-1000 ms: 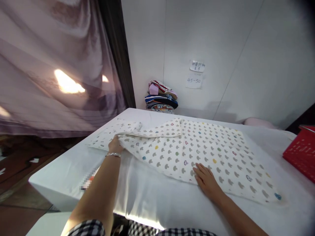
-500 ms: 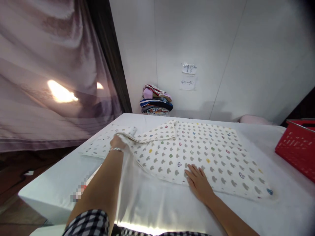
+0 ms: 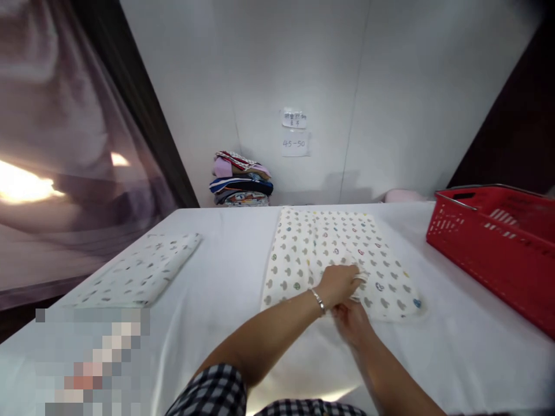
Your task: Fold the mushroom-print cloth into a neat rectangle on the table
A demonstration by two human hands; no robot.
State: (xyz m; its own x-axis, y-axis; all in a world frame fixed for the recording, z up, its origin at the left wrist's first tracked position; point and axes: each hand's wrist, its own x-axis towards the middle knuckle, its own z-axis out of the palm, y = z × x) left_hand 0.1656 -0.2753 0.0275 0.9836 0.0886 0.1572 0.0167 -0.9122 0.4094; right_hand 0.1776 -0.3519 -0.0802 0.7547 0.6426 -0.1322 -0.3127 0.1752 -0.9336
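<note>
A white cloth (image 3: 295, 254) printed with grey and coloured mushroom shapes lies on the table, its left part folded over onto the rest. My left hand (image 3: 340, 283), with a silver bracelet at the wrist, reaches across to the cloth's near side and is closed on a bunched bit of it. Just below and touching it is my right hand (image 3: 353, 322), its fingers curled in at the cloth's near edge. The left hand partly hides those fingers, and some motion blur covers them.
A folded white printed cloth (image 3: 139, 268) lies at the table's left. On the right stands a red plastic basket (image 3: 489, 248). A pile of folded fabrics (image 3: 240, 182) rests against the wall behind the white table (image 3: 221, 260). Two paper notes (image 3: 295, 143) hang above.
My left hand has moved right, bringing the cloth's left side over onto its right part. My right hand has curled from lying flat. The view has turned right, showing more of the basket.
</note>
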